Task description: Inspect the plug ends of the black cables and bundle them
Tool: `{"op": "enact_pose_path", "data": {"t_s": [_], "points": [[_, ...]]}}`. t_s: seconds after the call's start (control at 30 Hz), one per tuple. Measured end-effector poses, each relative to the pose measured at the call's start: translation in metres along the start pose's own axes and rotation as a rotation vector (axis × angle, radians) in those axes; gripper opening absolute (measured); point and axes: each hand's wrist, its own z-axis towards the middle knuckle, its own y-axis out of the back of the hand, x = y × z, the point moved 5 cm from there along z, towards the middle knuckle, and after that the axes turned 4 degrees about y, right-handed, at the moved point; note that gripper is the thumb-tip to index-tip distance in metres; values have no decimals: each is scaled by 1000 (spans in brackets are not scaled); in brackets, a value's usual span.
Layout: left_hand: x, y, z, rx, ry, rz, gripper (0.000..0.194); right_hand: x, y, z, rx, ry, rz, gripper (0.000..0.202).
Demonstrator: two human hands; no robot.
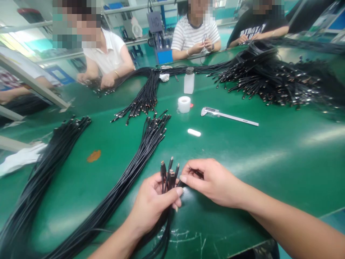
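Note:
My left hand [153, 203] is closed around a small bunch of black cables [170, 176], their metal-tipped connectors pointing up out of the grip. Below the fist the cables run down toward the table's front edge. Just to the right, my right hand [207, 180] pinches a dark connector end close to the bunch; its fingers partly cover it. Left of my hands lies a long bundle of black cables [134, 165] with connector ends pointing away from me. Another thick cable bundle [51, 169] curves along the far left.
On the green table [269, 162] lie a digital caliper [231, 117], a white tape roll [184, 104], a small white oblong piece [194, 132] and a translucent bottle [189, 82]. Large cable heaps [269, 75] spread at the back right. Several people sit across the table, some handling cables.

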Motion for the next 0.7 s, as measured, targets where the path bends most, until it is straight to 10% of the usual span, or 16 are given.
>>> {"op": "enact_pose_path", "data": {"t_s": [0.37, 0.7], "points": [[0, -2, 0, 10, 49, -63, 34, 5, 20, 2, -236, 147, -215, 22], [0, 2, 1, -12, 11, -8, 34, 11, 7, 2, -10, 206, -129, 17]]}}
